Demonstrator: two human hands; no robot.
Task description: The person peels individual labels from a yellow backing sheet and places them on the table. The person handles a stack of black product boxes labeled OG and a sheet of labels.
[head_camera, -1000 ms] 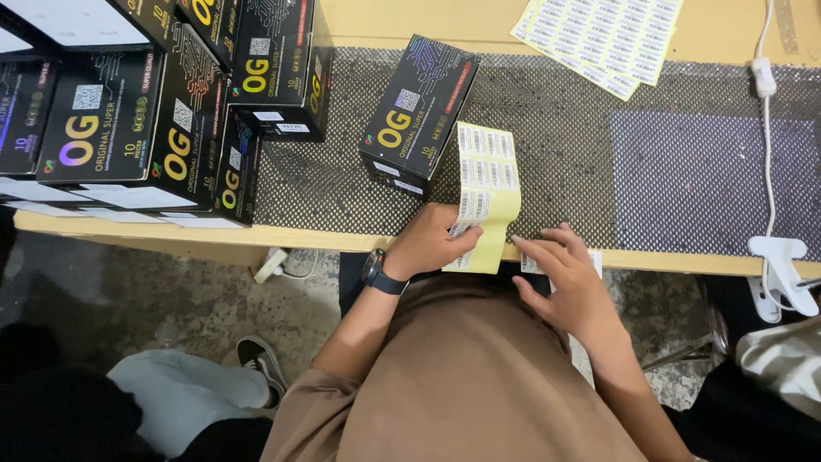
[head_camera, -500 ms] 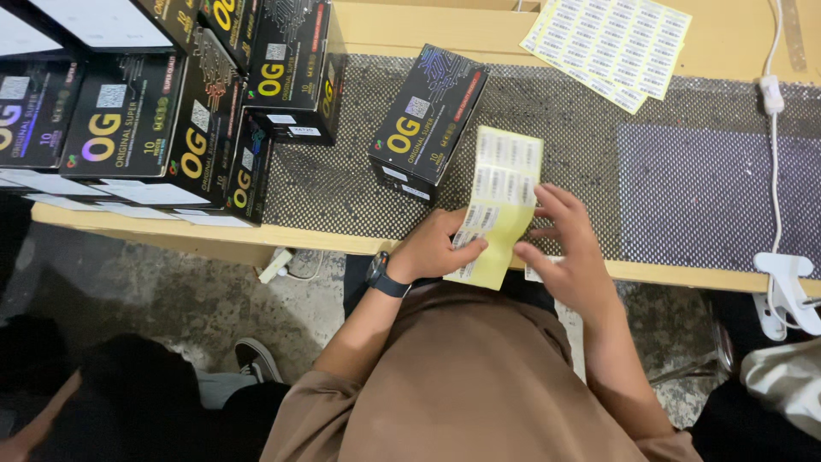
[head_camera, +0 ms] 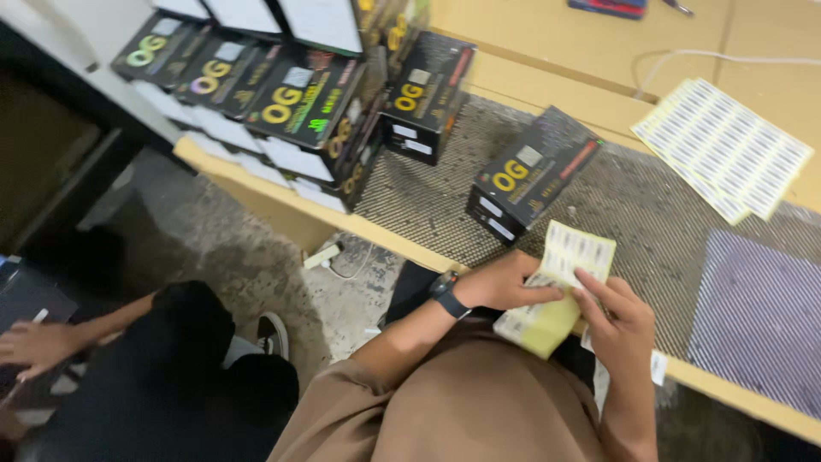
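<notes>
Left hand (head_camera: pixel 505 285) pinched the yellow label sheet (head_camera: pixel 558 287) by its left edge, fingers closed on it. Right hand (head_camera: pixel 623 321) at 3 o'clock of the sheet, fingertips pressed on its face, thumb hidden, so grip unclear. Sheet was held tilted over the counter (head_camera: pixel 402 235) edge, just above the person's lap. Single black box (head_camera: pixel 530 174) lay on the mesh mat (head_camera: pixel 650 197) at 12 o'clock of the sheet. Stacked black boxes (head_camera: pixel 299 111) at 10 o'clock. White label sheets (head_camera: pixel 723 145) at 1 o'clock. Another person's hand (head_camera: pixel 34 346) at far 9 o'clock.
</notes>
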